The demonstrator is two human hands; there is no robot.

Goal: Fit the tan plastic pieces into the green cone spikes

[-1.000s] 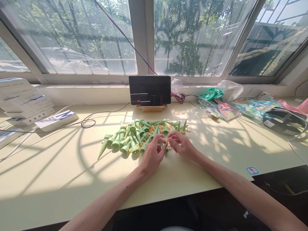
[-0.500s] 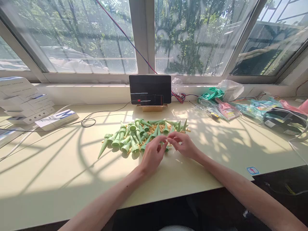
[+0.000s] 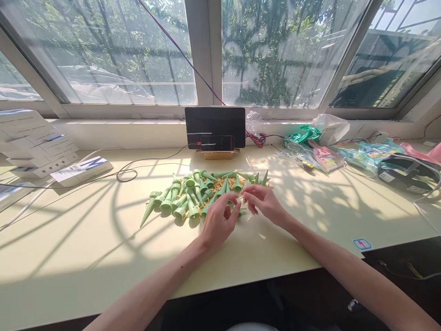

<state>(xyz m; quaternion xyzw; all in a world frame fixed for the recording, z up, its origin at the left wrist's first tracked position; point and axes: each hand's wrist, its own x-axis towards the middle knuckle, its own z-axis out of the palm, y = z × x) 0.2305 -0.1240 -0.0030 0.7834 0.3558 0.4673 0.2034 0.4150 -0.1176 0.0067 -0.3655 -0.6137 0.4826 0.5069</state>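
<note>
Several light green plastic cones with ribbed collars lie in a loose pile on the table. Small tan wooden pegs are scattered among them. My left hand is at the front right of the pile, thumb and forefinger curled close together; anything at their tips is too small to make out. Facing it almost tip to tip, my right hand pinches a small tan peg, mostly hidden by the fingers. A few cones and pegs behind both hands are partly covered.
A dark tablet and a phone lean on a cardboard stand at the back. White boxes are at left, beside a loose black cable. Plastic bags and a black case lie at right.
My right hand has shifted slightly right, away from the left fingertips, and its lower fingers have loosened. My left hand has hardly moved. The pile looks the same.
</note>
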